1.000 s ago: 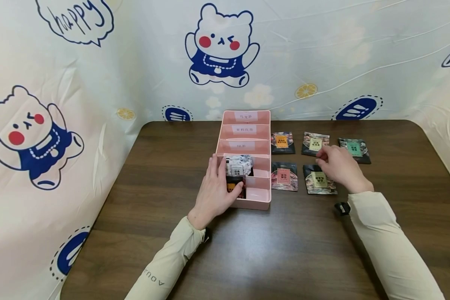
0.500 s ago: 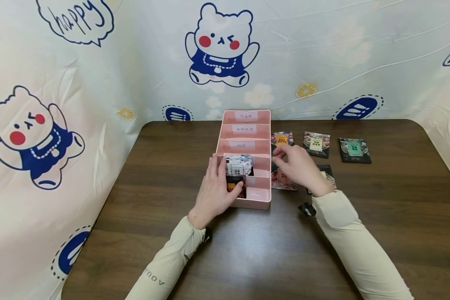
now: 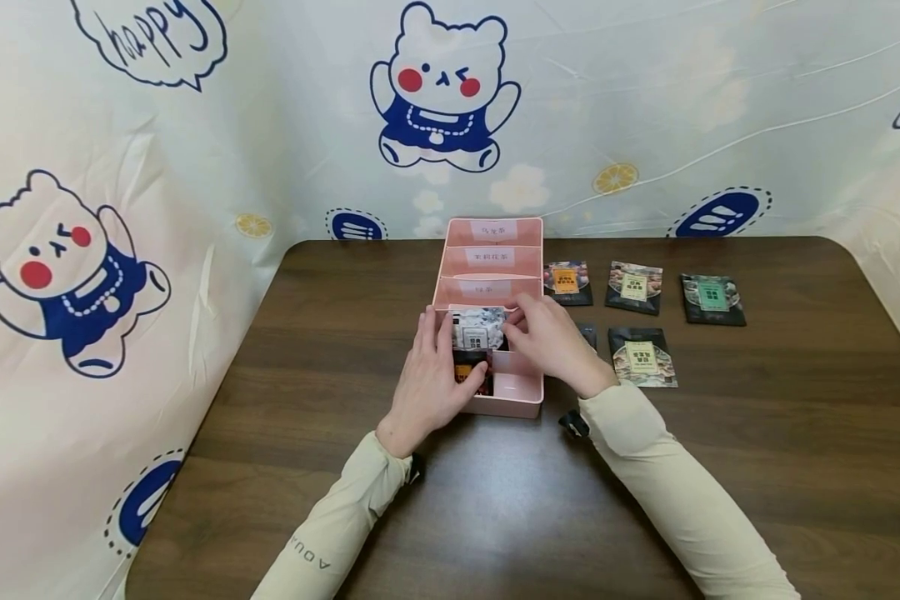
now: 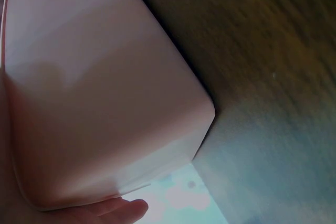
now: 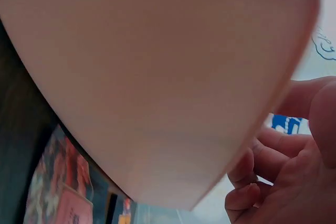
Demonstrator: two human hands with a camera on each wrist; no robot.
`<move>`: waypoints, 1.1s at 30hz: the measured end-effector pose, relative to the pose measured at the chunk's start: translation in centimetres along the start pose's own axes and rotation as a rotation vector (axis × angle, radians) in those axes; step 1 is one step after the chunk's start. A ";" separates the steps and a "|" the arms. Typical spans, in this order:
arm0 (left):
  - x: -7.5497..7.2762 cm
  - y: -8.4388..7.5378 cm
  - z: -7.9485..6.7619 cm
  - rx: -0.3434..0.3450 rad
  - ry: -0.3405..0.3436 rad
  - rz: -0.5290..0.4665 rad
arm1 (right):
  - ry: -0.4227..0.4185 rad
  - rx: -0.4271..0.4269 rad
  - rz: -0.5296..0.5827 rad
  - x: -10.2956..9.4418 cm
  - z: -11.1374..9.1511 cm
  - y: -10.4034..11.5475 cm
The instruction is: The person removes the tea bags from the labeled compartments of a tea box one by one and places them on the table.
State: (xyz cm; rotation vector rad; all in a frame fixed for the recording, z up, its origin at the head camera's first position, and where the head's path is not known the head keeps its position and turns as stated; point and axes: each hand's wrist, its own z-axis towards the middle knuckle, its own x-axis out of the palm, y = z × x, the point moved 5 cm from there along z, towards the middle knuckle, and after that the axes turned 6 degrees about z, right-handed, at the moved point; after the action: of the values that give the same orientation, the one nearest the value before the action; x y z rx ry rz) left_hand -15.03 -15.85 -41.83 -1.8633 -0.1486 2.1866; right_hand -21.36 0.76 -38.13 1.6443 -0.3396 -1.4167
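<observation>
A long pink box (image 3: pixel 504 406) with labelled compartments stands on the table. My left hand (image 3: pixel 423 379) lies along its left rim with fingers extended. The left thumb touches a black-and-orange sachet (image 3: pixel 463 379) in the nearest compartment. Behind that, a white patterned sachet (image 3: pixel 478 329) stands in the second compartment. My right hand (image 3: pixel 558 337) reaches over the right rim, thumb and forefinger at this white sachet's right edge. Whether they pinch it is hidden. In the right wrist view, the right fingers (image 5: pixel 268 156) are bent beside the pink wall.
Right of the box lie an orange-label sachet (image 3: pixel 567 282), a pale-yellow-label one (image 3: pixel 634 287), a green-label one (image 3: pixel 712 298) and a yellow-green-label one (image 3: pixel 642 357). A pink-label sachet (image 5: pixel 73 203) is mostly covered by the right hand in the head view. A printed cloth (image 3: pixel 292 125) hangs behind the table.
My right hand has moved left from above the loose sachets to the box, reaching the white sachet's edge. The left hand has stayed at the box's left rim.
</observation>
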 end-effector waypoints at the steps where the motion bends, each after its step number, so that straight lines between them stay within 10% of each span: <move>1: 0.0 0.0 0.0 0.000 0.001 0.000 | -0.003 0.004 -0.008 0.2 0.1 0.0; 33: -0.1 -0.1 0.0 0.021 -0.023 -0.003 | 0.012 -0.023 -0.153 2.0 0.2 0.3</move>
State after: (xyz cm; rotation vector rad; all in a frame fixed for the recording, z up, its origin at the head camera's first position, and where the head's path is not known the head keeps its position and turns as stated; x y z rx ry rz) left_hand -14.96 -15.81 -41.74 -1.8265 -0.1324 2.1998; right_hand -20.87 -0.93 -39.15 1.6896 -0.1929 -1.5173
